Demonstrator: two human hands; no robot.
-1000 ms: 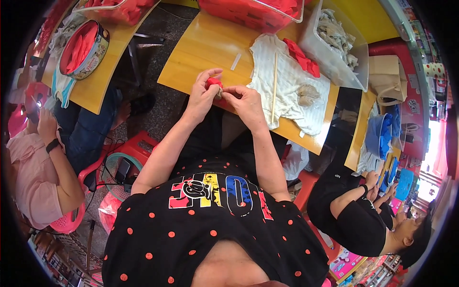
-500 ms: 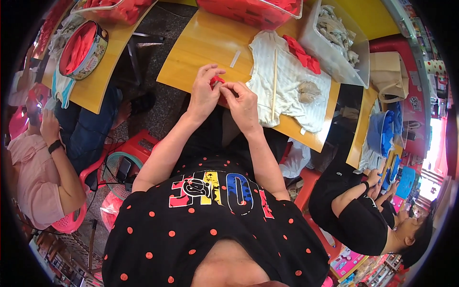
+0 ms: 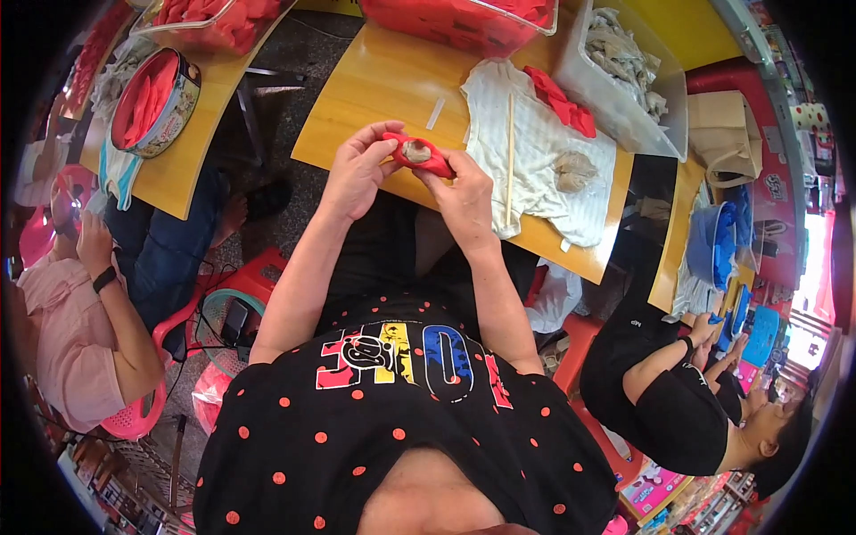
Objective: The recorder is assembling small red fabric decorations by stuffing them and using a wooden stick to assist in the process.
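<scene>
My left hand (image 3: 358, 174) and my right hand (image 3: 465, 192) hold a small red cloth pouch (image 3: 432, 160) between them, above the table's near edge. Its opening is spread toward me and shows a greyish-beige wad (image 3: 415, 152) inside. Fingers and thumbs of both hands grip the pouch at its two ends. Right of my hands, a white cloth (image 3: 489, 107) covers part of the wooden table (image 3: 339, 116). On that cloth lie a thin wooden stick (image 3: 511, 165), a greyish-brown clump (image 3: 576, 171) and several red cloth pieces (image 3: 562, 102).
A clear bin (image 3: 571, 62) of greyish material stands at the far right, and a tub (image 3: 464, 40) of red pieces at the back. A round tin (image 3: 183, 107) sits on the left table. Co-workers sit at left (image 3: 76, 330) and right (image 3: 673, 419).
The red pouch, mostly hidden by my fingers before, is now stretched open with the wad showing. My hands have moved slightly apart.
</scene>
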